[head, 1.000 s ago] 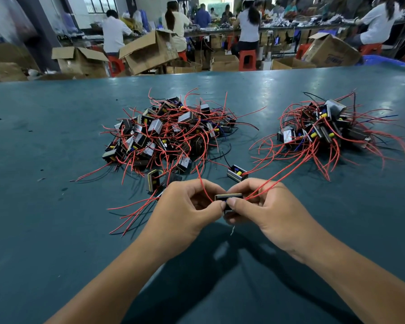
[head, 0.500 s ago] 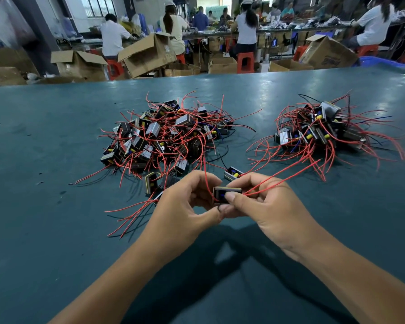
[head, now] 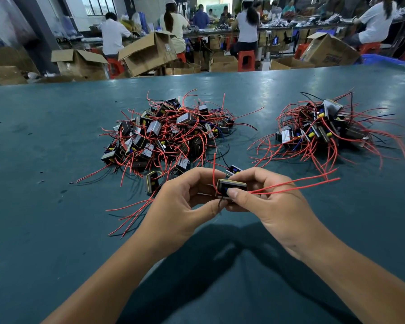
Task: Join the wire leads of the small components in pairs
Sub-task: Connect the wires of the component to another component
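Held component (head: 231, 187): small block with a pale metal top edge and a blue spot on its near face, raised above the green table (head: 56, 230) at centre, between both hands. Red leads (head: 290, 183) run from it to the right over the right hand; one red lead rises straight up from its left end; a short dark lead hangs below it.

Right hand (head: 274, 206): fingers curled round the component, thumb tip pressed on its near face.

Left hand (head: 180, 206): fingers curled in, thumb and fingertips closed at the component's left lower corner beside the dark lead; whether they pinch the lead or the body cannot be told.

Loose component (head: 233, 170): on the table just behind the hands, black lead attached.

Second loose component (head: 151, 182): upright, just beyond the left hand, yellow spot showing.

Left pile (head: 166, 134): many like components tangled in red leads, beyond the left hand.

Right pile (head: 325, 127): smaller heap of the same, well apart from the left pile, beyond the right hand.

Background: open cardboard boxes (head: 147, 52), red stools (head: 247, 58), seated workers (head: 114, 36) at a long bench.
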Action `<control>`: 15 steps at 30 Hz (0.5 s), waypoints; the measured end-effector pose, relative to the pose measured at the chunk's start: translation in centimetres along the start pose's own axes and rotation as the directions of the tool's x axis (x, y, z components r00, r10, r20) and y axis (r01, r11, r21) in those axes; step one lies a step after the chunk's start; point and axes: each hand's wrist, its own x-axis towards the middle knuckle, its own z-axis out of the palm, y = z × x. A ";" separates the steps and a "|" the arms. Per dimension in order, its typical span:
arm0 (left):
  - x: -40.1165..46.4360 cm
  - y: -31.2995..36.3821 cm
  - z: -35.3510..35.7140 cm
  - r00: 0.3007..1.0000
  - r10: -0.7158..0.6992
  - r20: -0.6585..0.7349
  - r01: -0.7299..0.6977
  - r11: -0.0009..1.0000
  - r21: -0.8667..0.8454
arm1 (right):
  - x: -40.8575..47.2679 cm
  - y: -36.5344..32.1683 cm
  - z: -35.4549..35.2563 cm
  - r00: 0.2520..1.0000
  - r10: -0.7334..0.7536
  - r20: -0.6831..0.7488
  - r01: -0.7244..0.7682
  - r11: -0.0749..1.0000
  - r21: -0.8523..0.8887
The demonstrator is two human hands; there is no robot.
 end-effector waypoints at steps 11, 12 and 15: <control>-0.1 -0.1 -0.5 0.995 0.100 -0.009 -0.093 0.954 0.285 | 0.1 0.4 -0.2 0.997 -0.041 0.071 0.051 0.990 -0.132; -0.2 0.0 -0.5 0.995 0.100 -0.011 -0.093 0.955 0.282 | 0.1 0.5 -0.1 0.996 -0.044 0.076 0.053 0.991 -0.119; -0.3 0.2 -0.6 0.994 0.110 -0.010 -0.103 0.957 0.273 | 0.1 0.5 0.1 0.995 -0.035 0.095 0.043 0.996 -0.077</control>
